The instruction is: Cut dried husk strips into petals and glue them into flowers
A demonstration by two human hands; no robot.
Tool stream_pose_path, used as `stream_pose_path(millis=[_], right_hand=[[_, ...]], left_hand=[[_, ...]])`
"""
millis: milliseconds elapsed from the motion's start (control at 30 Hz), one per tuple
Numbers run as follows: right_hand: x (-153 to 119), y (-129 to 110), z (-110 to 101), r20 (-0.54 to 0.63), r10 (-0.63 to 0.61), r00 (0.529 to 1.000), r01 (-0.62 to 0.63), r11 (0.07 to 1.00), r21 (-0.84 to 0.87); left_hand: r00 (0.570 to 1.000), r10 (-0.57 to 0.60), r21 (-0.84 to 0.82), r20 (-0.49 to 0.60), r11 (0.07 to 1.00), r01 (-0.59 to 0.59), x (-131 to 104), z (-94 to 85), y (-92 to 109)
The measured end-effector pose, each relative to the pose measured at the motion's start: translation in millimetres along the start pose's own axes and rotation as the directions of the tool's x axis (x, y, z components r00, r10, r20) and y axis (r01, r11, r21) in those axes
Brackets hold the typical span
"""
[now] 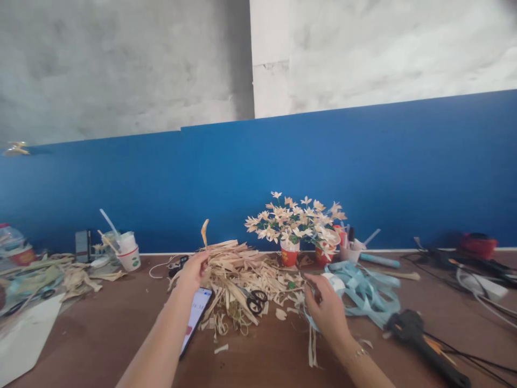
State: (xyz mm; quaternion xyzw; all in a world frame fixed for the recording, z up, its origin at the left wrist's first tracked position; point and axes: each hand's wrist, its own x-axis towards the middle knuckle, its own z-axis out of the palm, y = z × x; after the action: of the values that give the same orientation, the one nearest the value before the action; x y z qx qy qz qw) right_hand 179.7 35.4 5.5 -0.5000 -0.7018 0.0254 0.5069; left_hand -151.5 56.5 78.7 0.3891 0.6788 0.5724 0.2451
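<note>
My left hand (196, 269) is closed at the fingertips on a small yellowish curled strip (204, 233) that stands up above it. Under that forearm lies a lit phone (196, 315). My right hand (326, 307) hovers by the right edge of a pile of pale dried strips (238, 264), fingers curved; whether they hold something thin is too small to tell. Black-handled scissors (256, 302) rest on the pile between my hands. Behind it, cream flowers (283, 218) stand in a red cup (289, 256), with a second red cup (323, 255) beside it.
Light blue ribbon (369, 293) lies tangled on the brown table (109, 334), near a black glue gun (424, 345). Cables and a white power strip (484, 286) are far right. At left are a white cup (130, 258), more strips and a white board (30, 342). A blue partition (161, 188) stands behind.
</note>
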Motion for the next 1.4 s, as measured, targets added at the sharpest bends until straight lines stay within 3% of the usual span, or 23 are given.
stream_pose_path(millis=[67, 100, 167, 233, 333, 533, 633, 833, 1067, 1233, 1400], right_hand=[[-2, -5, 1, 0.063, 0.026, 0.998, -0.031, 0.995, 0.09], [-3, -8, 2, 0.099, 0.031, 0.995, -0.044, 0.99, 0.133], [-5, -17, 2, 0.178, 0.049, 0.983, -0.088, 0.971, 0.221], [-7, -27, 3, 0.272, 0.082, 0.959, -0.17, 0.934, 0.315], [-9, -40, 5, 0.433, 0.125, 0.893, -0.344, 0.81, 0.474], [-10, -44, 9, 0.652, 0.159, 0.741, -0.626, 0.515, 0.585], [-10, -40, 9, 0.684, 0.194, 0.703, -0.68, 0.462, 0.569], [-10, -39, 7, 0.701, 0.174, 0.691, -0.693, 0.434, 0.575], [-11, -39, 8, 0.674, 0.192, 0.714, -0.677, 0.435, 0.594], [-12, -36, 13, 0.627, 0.202, 0.752, -0.625, 0.519, 0.582], [-13, -37, 12, 0.662, 0.152, 0.734, -0.595, 0.613, 0.519]], left_hand=[[0.991, -0.01, -0.094, 0.137, 0.995, 0.023, -33, 17.7, 1], [0.955, -0.033, -0.251, 0.295, 0.962, 0.11, -50, 27.8, 0], [0.835, -0.058, -0.394, 0.547, 0.862, 0.318, -84, 47.9, -3], [0.736, -0.046, -0.39, 0.676, 0.824, 0.41, -113, 65.4, -6], [0.646, -0.09, -0.288, 0.758, 0.843, 0.455, -140, 82.4, -12], [0.588, -0.037, -0.248, 0.808, 0.884, 0.397, -153, 83.9, -21], [0.555, -0.034, -0.237, 0.831, 0.881, 0.409, -155, 80.3, -23], [0.529, -0.043, -0.206, 0.848, 0.892, 0.403, -160, 79.3, -21], [0.551, -0.058, -0.157, 0.833, 0.929, 0.335, -158, 80.7, -25], [0.632, -0.071, -0.109, 0.772, 0.964, 0.242, -158, 84.9, -28], [0.697, -0.044, -0.084, 0.716, 0.985, 0.149, -158, 87.4, -28]])
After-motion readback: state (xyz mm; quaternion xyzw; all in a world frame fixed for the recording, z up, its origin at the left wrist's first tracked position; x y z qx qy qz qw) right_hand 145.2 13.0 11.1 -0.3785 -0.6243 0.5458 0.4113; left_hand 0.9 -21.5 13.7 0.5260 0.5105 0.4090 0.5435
